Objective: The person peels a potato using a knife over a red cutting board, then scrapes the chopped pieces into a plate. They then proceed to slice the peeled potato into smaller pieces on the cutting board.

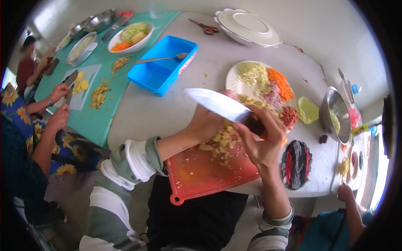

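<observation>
My right hand (263, 138) grips the dark handle of a kitchen knife (216, 102), its broad blade raised and pointing to the left. My left hand (209, 124) is just behind the blade, which hides most of its fingers; whether it holds anything is unclear. Below both hands, chopped pale-yellow pieces (224, 142) are heaped on a red cutting board (213, 175) at the table's near edge. Just beyond stands a white plate (231, 77) with separate piles of shredded pale-green vegetable (251, 73), shredded carrot (279, 83), chopped purplish onion (272, 95) and reddish minced food (289, 117).
A blue divided container (154, 77) holds a spoon (160, 59). Scissors (205, 27) lie near a covered white dish (248, 26). To the right are a metal bowl (333, 109) and a cloth mat (296, 164). Co-workers flank me; one at left cuts on a white board (80, 100).
</observation>
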Demonstrator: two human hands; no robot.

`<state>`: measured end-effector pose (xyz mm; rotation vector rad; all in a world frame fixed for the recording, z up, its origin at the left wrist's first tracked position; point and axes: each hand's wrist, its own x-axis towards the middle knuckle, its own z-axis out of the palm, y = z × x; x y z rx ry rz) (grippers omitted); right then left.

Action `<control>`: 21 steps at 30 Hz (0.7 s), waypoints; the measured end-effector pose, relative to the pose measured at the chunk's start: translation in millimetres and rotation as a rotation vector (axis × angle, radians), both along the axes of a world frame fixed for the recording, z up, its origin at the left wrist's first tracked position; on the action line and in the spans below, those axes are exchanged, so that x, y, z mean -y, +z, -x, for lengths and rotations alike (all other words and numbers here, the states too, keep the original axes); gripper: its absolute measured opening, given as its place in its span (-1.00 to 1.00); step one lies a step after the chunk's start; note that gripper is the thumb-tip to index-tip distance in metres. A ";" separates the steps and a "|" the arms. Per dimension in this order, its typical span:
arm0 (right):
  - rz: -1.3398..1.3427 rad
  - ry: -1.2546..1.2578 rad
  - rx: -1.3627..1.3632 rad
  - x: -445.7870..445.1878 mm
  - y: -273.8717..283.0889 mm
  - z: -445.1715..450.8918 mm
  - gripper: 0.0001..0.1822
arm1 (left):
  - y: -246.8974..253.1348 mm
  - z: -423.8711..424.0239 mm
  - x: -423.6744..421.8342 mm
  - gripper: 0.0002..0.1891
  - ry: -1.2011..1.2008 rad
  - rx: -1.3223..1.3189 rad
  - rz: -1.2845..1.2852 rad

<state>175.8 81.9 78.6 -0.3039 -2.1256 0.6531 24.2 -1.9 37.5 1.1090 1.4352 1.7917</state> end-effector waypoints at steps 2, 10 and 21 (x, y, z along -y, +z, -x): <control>0.115 -0.010 0.057 1.0 2.8 -4.2 -0.66 | -2.0 6.7 -6.3 -0.43 0.010 0.046 0.030; 0.182 -0.007 0.141 5.7 2.1 -1.4 -0.87 | -11.0 16.4 -14.5 -0.44 -0.008 0.148 0.012; 0.245 -0.095 0.171 7.3 2.3 -1.6 -0.86 | -6.6 13.1 -17.2 -0.56 -0.033 0.169 -0.042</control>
